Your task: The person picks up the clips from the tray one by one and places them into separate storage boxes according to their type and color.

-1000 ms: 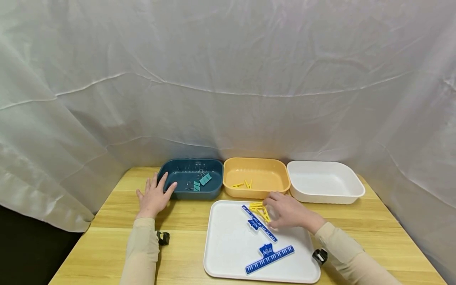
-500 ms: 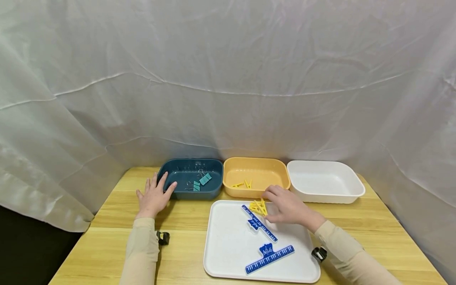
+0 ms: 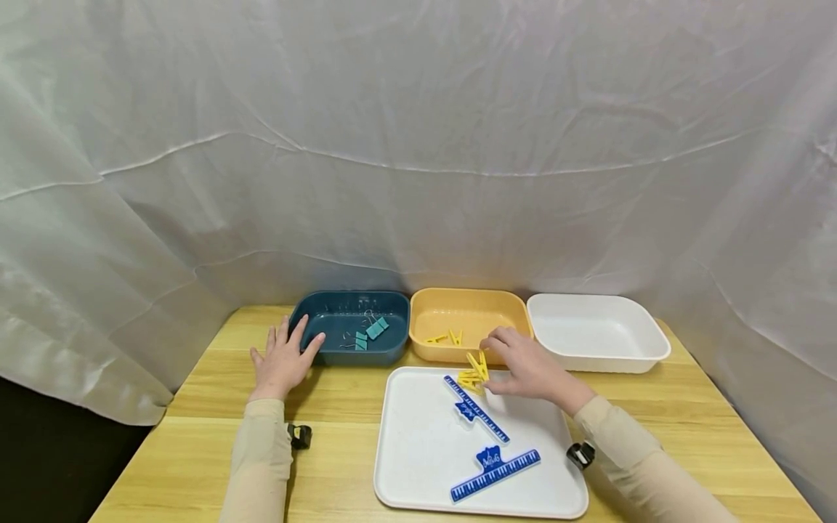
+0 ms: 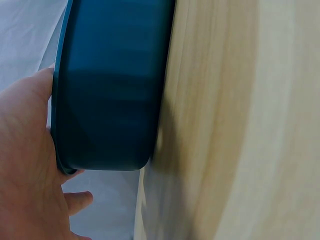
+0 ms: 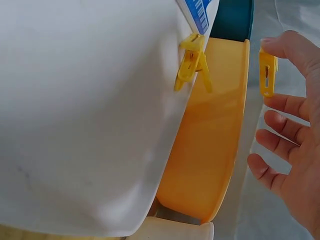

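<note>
Between thumb and index finger my right hand (image 3: pixel 528 365) pinches a yellow clothespin (image 5: pixel 268 74), raised over the back edge of the white tray (image 3: pixel 418 465). Below it, more yellow clothespins (image 5: pixel 191 60) lie on the tray's back edge. Two blue clips with a piano-key print rest on the tray, one slanted (image 3: pixel 476 410) near the clothespins and one (image 3: pixel 495 476) toward the front. My left hand (image 3: pixel 282 363) rests with spread fingers on the left rim of the dark blue bin (image 4: pixel 110 95), which holds teal binder clips (image 3: pixel 376 329).
Just behind the tray stands a yellow bin (image 3: pixel 471 354) with yellow clothespins (image 3: pixel 455 338) inside. To its right is a white bin (image 3: pixel 598 361). A pale curtain (image 3: pixel 418 145) hangs behind the row, and the wooden table (image 3: pixel 340 465) carries everything.
My right hand has lifted a yellow clothespin off the tray and moved slightly back toward the yellow bin. The left hand has stayed in place.
</note>
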The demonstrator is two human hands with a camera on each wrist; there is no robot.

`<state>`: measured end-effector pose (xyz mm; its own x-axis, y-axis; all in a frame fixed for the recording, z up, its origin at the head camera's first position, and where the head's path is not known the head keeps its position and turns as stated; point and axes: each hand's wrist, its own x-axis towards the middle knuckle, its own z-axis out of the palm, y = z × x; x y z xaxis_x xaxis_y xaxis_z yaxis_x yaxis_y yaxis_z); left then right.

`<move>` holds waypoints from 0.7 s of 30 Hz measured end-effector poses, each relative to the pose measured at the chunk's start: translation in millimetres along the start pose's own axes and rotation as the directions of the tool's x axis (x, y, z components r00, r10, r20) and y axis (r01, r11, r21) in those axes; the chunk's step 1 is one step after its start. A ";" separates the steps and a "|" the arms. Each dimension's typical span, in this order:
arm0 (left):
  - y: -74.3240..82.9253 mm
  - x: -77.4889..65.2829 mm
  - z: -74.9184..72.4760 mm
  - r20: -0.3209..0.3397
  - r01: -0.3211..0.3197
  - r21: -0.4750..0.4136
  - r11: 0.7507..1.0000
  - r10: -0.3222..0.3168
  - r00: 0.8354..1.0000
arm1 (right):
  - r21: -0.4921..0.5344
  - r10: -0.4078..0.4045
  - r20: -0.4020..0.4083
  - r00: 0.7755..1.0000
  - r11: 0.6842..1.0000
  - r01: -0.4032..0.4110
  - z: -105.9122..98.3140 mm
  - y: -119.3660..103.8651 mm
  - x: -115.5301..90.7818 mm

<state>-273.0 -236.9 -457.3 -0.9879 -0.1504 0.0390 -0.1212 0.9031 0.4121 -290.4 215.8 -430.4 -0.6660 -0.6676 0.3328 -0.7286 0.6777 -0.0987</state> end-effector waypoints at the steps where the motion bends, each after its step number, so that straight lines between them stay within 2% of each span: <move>1: -0.1 0.1 -0.1 0.000 0.000 0.002 1.000 0.000 1.000 | 0.003 -0.002 -0.003 1.000 1.000 0.002 -0.2 0.8 1.1; 10: -0.3 1.0 1.0 -0.006 -0.002 0.000 1.000 0.002 1.000 | 0.021 0.072 0.026 0.997 0.997 -0.073 -3.1 5.1 11.7; 21: -0.9 0.5 0.7 -0.002 -0.002 0.002 1.000 0.002 1.000 | -0.017 0.106 -0.014 0.994 0.994 -0.106 -3.3 8.5 23.8</move>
<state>-273.5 -237.5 -458.3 -0.9879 -0.1492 0.0413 -0.1194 0.9043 0.4098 -311.9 206.7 -420.2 -0.7370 -0.5879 0.3335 -0.6512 0.7497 -0.1174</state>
